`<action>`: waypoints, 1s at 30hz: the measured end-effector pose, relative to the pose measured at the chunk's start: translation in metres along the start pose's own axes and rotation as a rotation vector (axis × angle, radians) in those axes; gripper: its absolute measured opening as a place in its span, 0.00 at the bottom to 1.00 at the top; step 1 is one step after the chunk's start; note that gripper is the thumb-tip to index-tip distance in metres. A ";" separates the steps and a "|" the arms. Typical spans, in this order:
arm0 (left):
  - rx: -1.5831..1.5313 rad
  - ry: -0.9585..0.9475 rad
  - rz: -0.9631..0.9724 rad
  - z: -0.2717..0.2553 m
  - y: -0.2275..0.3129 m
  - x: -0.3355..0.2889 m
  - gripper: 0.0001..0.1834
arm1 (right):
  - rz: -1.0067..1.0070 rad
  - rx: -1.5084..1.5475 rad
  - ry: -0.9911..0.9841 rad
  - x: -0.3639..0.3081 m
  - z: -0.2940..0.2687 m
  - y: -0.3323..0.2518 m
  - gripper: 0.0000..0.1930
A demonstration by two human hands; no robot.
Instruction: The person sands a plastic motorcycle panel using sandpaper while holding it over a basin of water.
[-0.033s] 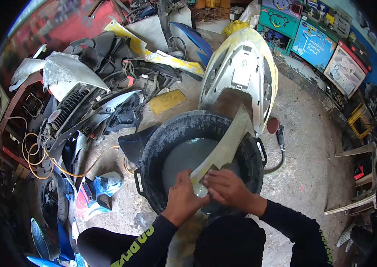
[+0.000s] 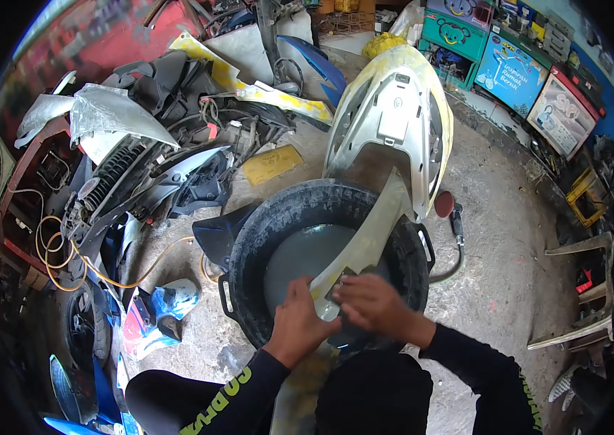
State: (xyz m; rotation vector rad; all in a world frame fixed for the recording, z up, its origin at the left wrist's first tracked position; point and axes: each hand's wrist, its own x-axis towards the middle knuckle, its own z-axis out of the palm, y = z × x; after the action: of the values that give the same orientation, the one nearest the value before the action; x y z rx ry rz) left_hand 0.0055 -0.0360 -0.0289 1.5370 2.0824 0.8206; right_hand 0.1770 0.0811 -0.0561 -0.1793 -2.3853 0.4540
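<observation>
A long curved motorcycle body panel [image 2: 367, 243], whitish with yellow patches, slants over the round black tub [image 2: 267, 210] of cloudy water. Its lower end is gripped by my left hand [image 2: 298, 325], with the thumb and fingers closed about the edge. My right hand [image 2: 374, 303] presses a small dark sheet of sandpaper [image 2: 343, 283] against the panel's face, close to my left hand. My fingers cover part of the sheet. Beneath my hands, another long dull panel [image 2: 298, 391] lies between my legs.
Beyond the tub stands a large silver-white fairing [image 2: 394, 116]. A sander with a round red pad [image 2: 445, 205] lies right of the tub, trailing a hose. Motorcycle parts [image 2: 133, 159] pile up at left, near an orange hose [image 2: 129, 285]. A plastic chair [image 2: 582, 293] is at right.
My right hand has shifted slightly up and right along the panel with the sandpaper. My left hand and the panel stay about where they were.
</observation>
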 end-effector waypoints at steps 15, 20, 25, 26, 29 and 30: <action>-0.029 0.003 -0.039 -0.002 -0.004 0.000 0.42 | -0.021 -0.080 0.094 0.009 0.013 0.003 0.06; 0.003 -0.018 -0.032 0.000 0.000 0.004 0.43 | -0.039 -0.253 -0.014 0.020 0.004 0.027 0.10; 0.019 -0.011 -0.022 -0.005 0.005 0.002 0.44 | 0.124 -0.102 0.074 0.004 -0.004 0.030 0.09; 0.014 -0.027 -0.036 -0.009 0.010 0.005 0.44 | 0.125 -0.105 0.070 0.006 -0.003 0.027 0.09; -0.004 -0.025 -0.044 -0.008 0.005 0.005 0.43 | -0.033 -0.076 0.060 0.018 0.010 -0.004 0.08; -0.017 -0.013 -0.038 -0.007 0.003 0.005 0.43 | -0.036 -0.074 0.061 0.017 0.006 0.001 0.08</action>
State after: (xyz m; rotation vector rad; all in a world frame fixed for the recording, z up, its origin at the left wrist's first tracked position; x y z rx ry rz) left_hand 0.0010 -0.0321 -0.0217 1.4856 2.0838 0.8108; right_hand 0.1608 0.0846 -0.0502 -0.1808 -2.3430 0.3385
